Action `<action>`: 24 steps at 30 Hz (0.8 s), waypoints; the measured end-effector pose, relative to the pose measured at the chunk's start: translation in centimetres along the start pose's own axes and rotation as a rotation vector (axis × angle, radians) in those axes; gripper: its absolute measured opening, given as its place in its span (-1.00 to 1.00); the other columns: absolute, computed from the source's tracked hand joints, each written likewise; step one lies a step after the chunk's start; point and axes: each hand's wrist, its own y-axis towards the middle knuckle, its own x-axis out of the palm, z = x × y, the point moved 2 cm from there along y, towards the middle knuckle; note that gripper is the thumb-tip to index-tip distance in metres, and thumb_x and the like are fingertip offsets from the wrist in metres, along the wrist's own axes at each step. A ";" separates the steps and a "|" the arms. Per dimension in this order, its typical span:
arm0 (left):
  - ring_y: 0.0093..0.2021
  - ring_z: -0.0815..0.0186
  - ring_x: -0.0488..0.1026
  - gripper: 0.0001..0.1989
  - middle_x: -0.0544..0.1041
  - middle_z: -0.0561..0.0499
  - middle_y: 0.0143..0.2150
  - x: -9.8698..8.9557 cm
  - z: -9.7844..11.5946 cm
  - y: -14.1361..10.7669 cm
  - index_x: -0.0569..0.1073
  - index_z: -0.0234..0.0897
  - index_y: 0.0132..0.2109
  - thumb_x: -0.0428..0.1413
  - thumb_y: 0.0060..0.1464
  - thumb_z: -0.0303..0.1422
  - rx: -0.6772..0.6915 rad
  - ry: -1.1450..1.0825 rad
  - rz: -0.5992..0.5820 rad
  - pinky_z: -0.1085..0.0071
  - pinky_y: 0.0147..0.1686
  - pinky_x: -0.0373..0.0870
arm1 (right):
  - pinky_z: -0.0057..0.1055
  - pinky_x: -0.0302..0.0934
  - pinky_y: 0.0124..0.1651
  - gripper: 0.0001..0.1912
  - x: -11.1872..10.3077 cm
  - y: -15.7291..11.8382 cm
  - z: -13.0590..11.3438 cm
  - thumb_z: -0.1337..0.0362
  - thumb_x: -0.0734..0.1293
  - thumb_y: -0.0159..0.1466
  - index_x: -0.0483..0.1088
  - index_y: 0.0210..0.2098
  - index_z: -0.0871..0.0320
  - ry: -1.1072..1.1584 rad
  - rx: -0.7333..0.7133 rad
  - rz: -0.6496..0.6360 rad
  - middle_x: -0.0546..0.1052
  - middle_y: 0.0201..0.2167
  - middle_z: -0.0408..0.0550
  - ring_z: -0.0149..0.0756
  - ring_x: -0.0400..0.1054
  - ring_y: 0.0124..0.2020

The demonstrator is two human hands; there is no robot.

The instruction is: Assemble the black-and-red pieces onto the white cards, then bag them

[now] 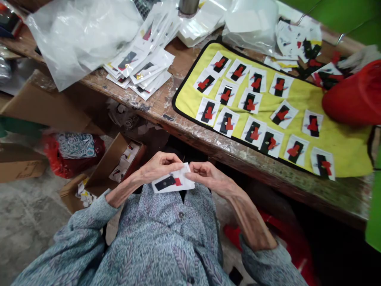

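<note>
Over my lap, between both hands, is a small white packet (185,183) with a black rectangular piece (165,183) and a red piece (177,181) showing on it. My left hand (162,165) pinches its upper edge. The right end of the packet is gripped by my right hand (206,174), thumb on top. On the yellow cloth (351,159) lie several white cards (216,105), each bearing a black piece with a red piece across it. Whether the held packet is sealed I cannot tell.
A pile of filled white packets (149,75) and a clear plastic bag (83,31) lie on the worn wooden table (143,99). A red container (354,95) stands at the right. Below left are cardboard boxes (101,174) and a red bag of white rings (74,147).
</note>
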 end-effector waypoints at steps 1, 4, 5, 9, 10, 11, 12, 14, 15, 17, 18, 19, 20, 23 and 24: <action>-0.50 0.48 0.31 -0.73 0.43 0.08 -0.49 0.1 0.0 0.0 0.49 -0.38 -0.33 0.20 0.03 -0.20 0.000 -0.007 -0.013 0.54 -0.49 0.20 | -0.44 0.09 -0.38 -0.60 0.1 0.1 0.1 -0.07 0.42 0.14 0.38 -0.43 0.17 -0.016 -0.014 0.003 0.38 -0.49 -0.18 -0.41 0.21 -0.46; -0.48 0.47 0.30 -0.74 0.42 0.07 -0.46 -0.1 0.2 -0.1 0.50 -0.37 -0.35 0.22 0.01 -0.20 0.029 0.014 -0.025 0.53 -0.48 0.20 | -0.46 0.05 -0.42 -0.59 0.6 0.7 0.5 -0.07 0.43 0.13 0.36 -0.41 0.17 -0.050 -0.054 -0.018 0.35 -0.51 -0.20 -0.43 0.17 -0.49; -0.47 0.46 0.31 -0.74 0.42 0.07 -0.45 -0.3 0.3 -0.1 0.51 -0.37 -0.36 0.22 0.01 -0.21 0.045 0.035 -0.011 0.52 -0.48 0.21 | -0.46 0.05 -0.41 -0.58 0.7 0.9 0.5 -0.08 0.43 0.14 0.36 -0.40 0.17 -0.047 -0.069 -0.027 0.35 -0.50 -0.20 -0.44 0.17 -0.48; -0.43 0.45 0.33 -0.76 0.42 0.05 -0.42 -0.6 0.6 -0.2 0.53 -0.35 -0.39 0.22 0.02 -0.22 0.101 0.097 0.042 0.51 -0.45 0.22 | -0.46 0.08 -0.37 -0.59 0.8 1.1 -0.1 -0.07 0.39 0.18 0.38 -0.35 0.19 -0.003 -0.119 -0.068 0.37 -0.44 -0.18 -0.43 0.19 -0.45; -0.42 0.44 0.34 -0.77 0.43 0.05 -0.41 -0.5 0.7 -0.3 0.53 -0.35 -0.38 0.21 0.03 -0.22 0.114 0.105 0.039 0.51 -0.44 0.23 | -0.47 0.06 -0.38 -0.60 0.7 1.1 -0.2 -0.06 0.39 0.18 0.38 -0.35 0.19 -0.012 -0.134 -0.068 0.36 -0.45 -0.18 -0.44 0.18 -0.45; -0.40 0.44 0.34 -0.77 0.43 0.04 -0.40 -0.4 0.8 -0.4 0.54 -0.34 -0.37 0.21 0.04 -0.23 0.129 0.117 0.032 0.51 -0.42 0.24 | -0.47 0.04 -0.40 -0.60 0.7 1.1 -0.4 -0.05 0.40 0.17 0.38 -0.36 0.20 -0.029 -0.147 -0.063 0.35 -0.46 -0.19 -0.45 0.16 -0.46; -0.40 0.44 0.35 -0.78 0.44 0.04 -0.40 -0.2 0.9 -0.5 0.54 -0.34 -0.37 0.21 0.05 -0.24 0.149 0.136 0.027 0.50 -0.40 0.25 | -0.48 0.02 -0.42 -0.60 0.7 1.1 -0.5 -0.04 0.41 0.16 0.37 -0.38 0.20 -0.044 -0.157 -0.056 0.34 -0.47 -0.20 -0.45 0.14 -0.47; -0.40 0.44 0.33 -0.79 0.43 0.05 -0.41 0.0 1.3 -0.6 0.54 -0.33 -0.37 0.21 0.05 -0.24 0.187 0.181 0.035 0.50 -0.40 0.24 | -0.49 -0.01 -0.45 -0.60 0.7 1.1 -0.8 -0.03 0.44 0.12 0.36 -0.41 0.20 -0.046 -0.157 -0.082 0.32 -0.49 -0.21 -0.46 0.11 -0.48; -0.42 0.45 0.32 -0.78 0.42 0.05 -0.43 0.1 1.6 -0.7 0.54 -0.34 -0.38 0.21 0.05 -0.23 0.196 0.199 0.048 0.51 -0.41 0.23 | -0.49 -0.01 -0.45 -0.59 0.6 1.1 -0.9 -0.04 0.44 0.11 0.35 -0.41 0.19 -0.030 -0.145 -0.117 0.32 -0.49 -0.21 -0.46 0.11 -0.48; -0.46 0.47 0.28 -0.75 0.41 0.06 -0.46 0.2 2.1 -0.7 0.53 -0.34 -0.40 0.21 0.05 -0.21 0.193 0.211 0.081 0.51 -0.45 0.21 | -0.49 0.01 -0.43 -0.59 0.4 1.1 -1.2 -0.05 0.43 0.12 0.33 -0.41 0.19 0.009 -0.124 -0.182 0.32 -0.49 -0.20 -0.46 0.12 -0.48; -0.47 0.47 0.27 -0.74 0.41 0.07 -0.47 0.2 2.3 -0.8 0.52 -0.35 -0.41 0.21 0.05 -0.20 0.189 0.210 0.093 0.51 -0.46 0.21 | -0.49 0.01 -0.42 -0.60 0.3 1.1 -1.3 -0.05 0.42 0.13 0.33 -0.40 0.19 0.013 -0.123 -0.195 0.32 -0.48 -0.20 -0.46 0.12 -0.47; -0.48 0.47 0.28 -0.73 0.42 0.06 -0.47 0.3 2.6 -0.8 0.52 -0.35 -0.41 0.21 0.05 -0.20 0.189 0.207 0.101 0.51 -0.46 0.21 | -0.49 0.00 -0.43 -0.60 0.1 1.1 -1.5 -0.04 0.41 0.13 0.33 -0.40 0.19 0.001 -0.130 -0.188 0.31 -0.49 -0.21 -0.46 0.11 -0.48; -0.47 0.46 0.29 -0.72 0.43 0.05 -0.46 0.3 2.8 -0.9 0.51 -0.36 -0.41 0.21 0.05 -0.19 0.190 0.206 0.103 0.51 -0.45 0.23 | -0.50 -0.02 -0.44 -0.61 -0.1 1.1 -1.6 -0.02 0.41 0.14 0.32 -0.41 0.19 -0.026 -0.146 -0.167 0.29 -0.50 -0.22 -0.47 0.09 -0.48; -0.42 0.42 0.36 -0.71 0.48 0.02 -0.43 0.6 3.1 -1.0 0.52 -0.37 -0.34 0.21 0.06 -0.18 0.174 0.184 0.062 0.48 -0.39 0.29 | -0.51 -0.10 -0.48 -0.62 -0.4 0.9 -2.3 0.02 0.42 0.15 0.30 -0.46 0.20 -0.129 -0.207 -0.130 0.21 -0.55 -0.25 -0.50 0.01 -0.52; -0.41 0.41 0.38 -0.71 0.49 0.01 -0.41 0.6 3.2 -1.1 0.52 -0.38 -0.31 0.21 0.07 -0.17 0.164 0.165 0.044 0.48 -0.37 0.30 | -0.51 -0.11 -0.48 -0.63 -0.5 0.8 -2.6 0.02 0.41 0.16 0.31 -0.45 0.21 -0.148 -0.214 -0.143 0.21 -0.55 -0.26 -0.50 0.00 -0.52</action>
